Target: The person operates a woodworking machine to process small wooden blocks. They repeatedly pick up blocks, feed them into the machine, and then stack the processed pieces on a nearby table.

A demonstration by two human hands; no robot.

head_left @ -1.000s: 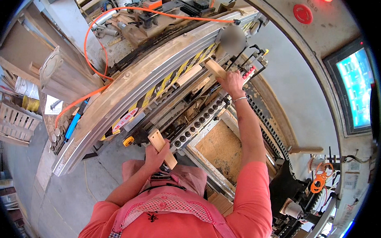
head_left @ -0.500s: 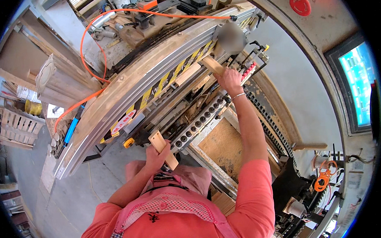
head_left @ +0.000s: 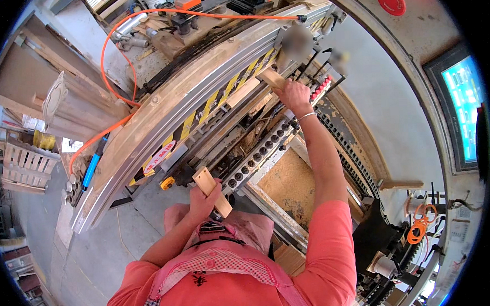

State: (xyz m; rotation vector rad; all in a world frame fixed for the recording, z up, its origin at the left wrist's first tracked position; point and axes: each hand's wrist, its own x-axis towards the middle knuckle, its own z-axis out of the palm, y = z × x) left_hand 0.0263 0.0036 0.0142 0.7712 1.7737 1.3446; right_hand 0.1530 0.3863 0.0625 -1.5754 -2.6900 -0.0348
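Close to my body, my left hand [head_left: 204,202] grips a short wooden block [head_left: 205,182] with a small hole near its upper end. My right arm reaches far forward over the machine, and my right hand [head_left: 296,96] is closed around a second wooden block [head_left: 272,78]. That block's far end lies at the yellow-and-black striped machine edge [head_left: 215,104]. A light wooden strip [head_left: 243,92] lies along the striped edge, left of my right hand. Below that hand runs a rail with a row of black round knobs [head_left: 259,155].
A sawdust-covered panel [head_left: 287,185] sits in a frame under my right forearm. Red knobs [head_left: 321,89] stand right of my right hand. An orange hose [head_left: 104,61] loops over the machine's left side. At the right are a lit screen [head_left: 461,105] and a red push button [head_left: 391,1].
The view has shifted slightly. Both hands keep their hold on the wooden blocks, and their places over the machine are nearly the same.
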